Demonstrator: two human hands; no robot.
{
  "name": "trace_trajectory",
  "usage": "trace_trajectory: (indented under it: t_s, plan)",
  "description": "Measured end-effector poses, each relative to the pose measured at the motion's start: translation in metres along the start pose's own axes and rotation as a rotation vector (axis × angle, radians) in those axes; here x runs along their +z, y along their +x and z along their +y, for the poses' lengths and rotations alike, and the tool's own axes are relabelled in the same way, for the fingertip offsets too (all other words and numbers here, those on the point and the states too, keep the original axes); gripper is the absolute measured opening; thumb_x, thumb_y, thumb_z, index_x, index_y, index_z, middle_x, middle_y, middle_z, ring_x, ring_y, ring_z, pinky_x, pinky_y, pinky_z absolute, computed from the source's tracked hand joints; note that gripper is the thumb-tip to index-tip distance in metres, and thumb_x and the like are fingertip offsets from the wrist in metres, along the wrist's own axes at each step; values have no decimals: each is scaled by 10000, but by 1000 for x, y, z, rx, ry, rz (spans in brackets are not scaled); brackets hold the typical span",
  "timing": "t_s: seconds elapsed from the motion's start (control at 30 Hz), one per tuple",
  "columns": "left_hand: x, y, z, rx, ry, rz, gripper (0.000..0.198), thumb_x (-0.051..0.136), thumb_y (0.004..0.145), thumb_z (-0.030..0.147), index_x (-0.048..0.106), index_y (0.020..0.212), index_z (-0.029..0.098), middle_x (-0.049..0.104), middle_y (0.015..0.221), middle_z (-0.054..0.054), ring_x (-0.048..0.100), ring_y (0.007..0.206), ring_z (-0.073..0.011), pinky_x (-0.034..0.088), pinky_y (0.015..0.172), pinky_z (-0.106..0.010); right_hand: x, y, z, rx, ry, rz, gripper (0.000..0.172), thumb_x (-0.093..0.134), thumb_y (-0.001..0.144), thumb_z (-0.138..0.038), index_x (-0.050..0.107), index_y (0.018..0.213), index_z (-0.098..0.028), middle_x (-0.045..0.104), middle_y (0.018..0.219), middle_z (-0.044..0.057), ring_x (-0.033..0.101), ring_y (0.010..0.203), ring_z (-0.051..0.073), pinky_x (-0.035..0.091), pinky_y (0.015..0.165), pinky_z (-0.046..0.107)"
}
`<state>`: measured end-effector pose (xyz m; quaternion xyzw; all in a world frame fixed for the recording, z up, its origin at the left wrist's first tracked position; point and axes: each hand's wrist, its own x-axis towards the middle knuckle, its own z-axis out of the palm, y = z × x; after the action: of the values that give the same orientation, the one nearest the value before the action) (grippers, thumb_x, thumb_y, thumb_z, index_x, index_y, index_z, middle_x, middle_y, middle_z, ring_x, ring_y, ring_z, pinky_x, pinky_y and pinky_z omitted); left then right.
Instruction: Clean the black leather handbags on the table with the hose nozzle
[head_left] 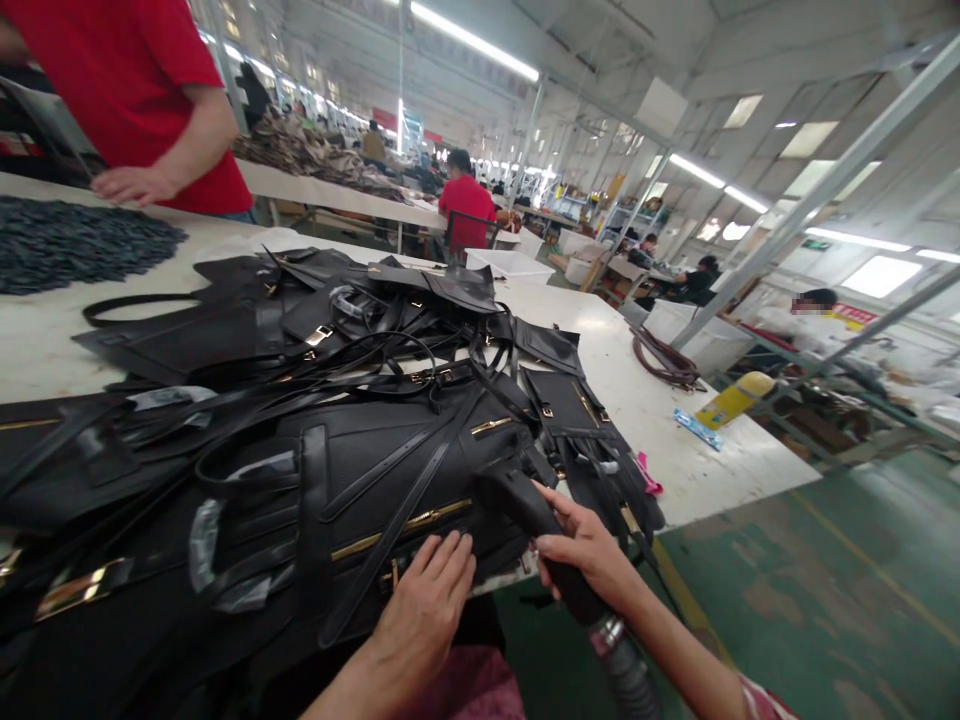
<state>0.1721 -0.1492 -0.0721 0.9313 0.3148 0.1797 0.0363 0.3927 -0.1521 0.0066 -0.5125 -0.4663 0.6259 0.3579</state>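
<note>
My right hand [581,550] is wrapped round the grip of a black nozzle tool [521,500]. A ribbed hose [630,670] joins its lower end at a metal clamp, and its broad head is over the near right edge of a black bag piece [390,470]. Fingers outstretched, my left hand [431,595] lies flat on this piece, close to a gold zipper [427,515]. Black straps with punched holes run across it. Clear plastic wraps the bag handle [251,530] on the left. The tool's mouth is turned away from view.
More black bag pieces [285,320] are heaped behind. A yellow bottle [735,400] and a coil of brown cord [664,358] are on the table's [712,480] right side. Across the table, a person in red [142,100] reaches over a dark pile [82,245].
</note>
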Motion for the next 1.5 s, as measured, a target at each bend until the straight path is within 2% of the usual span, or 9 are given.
trace_trajectory:
  t_s: [0.13,0.33,0.5,0.57,0.7,0.87,1.07,1.23,1.5]
  plan:
    - [-15,9,3,-88,-60,-78,397,422,738,87,528,1117,140,515,1206,-141,455,1111,-270,356,923,-445,5,2,11,77,56,-91,718,615,661,-196,300,1306,-204,613,672,-3,544,398,108,435,332,195]
    - [-21,9,11,-285,-104,-254,361,456,690,44,559,1012,171,584,1012,-97,532,941,-238,435,818,-380,14,41,-7,-95,55,15,702,615,669,-217,308,1299,-185,612,614,-14,516,368,99,434,337,200]
    - [-23,-5,6,-257,-207,-566,206,455,717,88,607,794,205,612,824,-43,590,752,-194,478,655,-287,1,48,-31,-108,26,32,662,613,681,-221,336,1283,-207,609,597,-21,538,387,116,432,342,207]
    - [-33,1,-2,-209,-259,-494,189,462,736,135,598,831,225,603,828,-27,580,728,-178,467,622,-274,-3,45,-34,-122,20,69,670,608,690,-237,318,1293,-211,608,578,-22,536,378,118,424,344,208]
    - [-48,24,-31,-188,-155,-57,288,463,763,152,532,1029,238,565,940,-46,502,921,-211,395,823,-387,-6,37,-32,-131,28,143,691,584,714,-263,263,1317,-167,590,497,-26,504,343,111,408,342,204]
    - [-43,47,-67,-233,-50,274,334,383,806,104,473,1121,170,486,1136,-110,408,1087,-222,296,937,-419,-7,27,-26,-121,42,47,699,610,693,-220,284,1310,-175,611,551,-11,500,364,105,409,347,204]
    - [-46,81,-84,-217,94,43,243,595,698,228,568,938,197,584,911,-64,484,948,-239,259,909,-447,1,19,-28,-166,71,140,715,612,693,-210,264,1317,-176,593,556,-24,495,380,102,418,363,215]
    - [-62,74,-96,-358,181,-85,100,612,661,262,578,724,192,606,767,-63,508,822,-254,288,774,-433,10,1,-32,-115,26,114,704,604,669,-127,303,1301,-201,606,691,-10,516,432,91,425,376,199]
    - [-65,44,-126,-360,29,94,281,603,645,275,533,914,233,567,961,-50,463,966,-246,254,826,-434,28,20,-26,-49,10,-53,714,618,626,-107,352,1274,-249,583,677,-38,528,415,90,435,356,189]
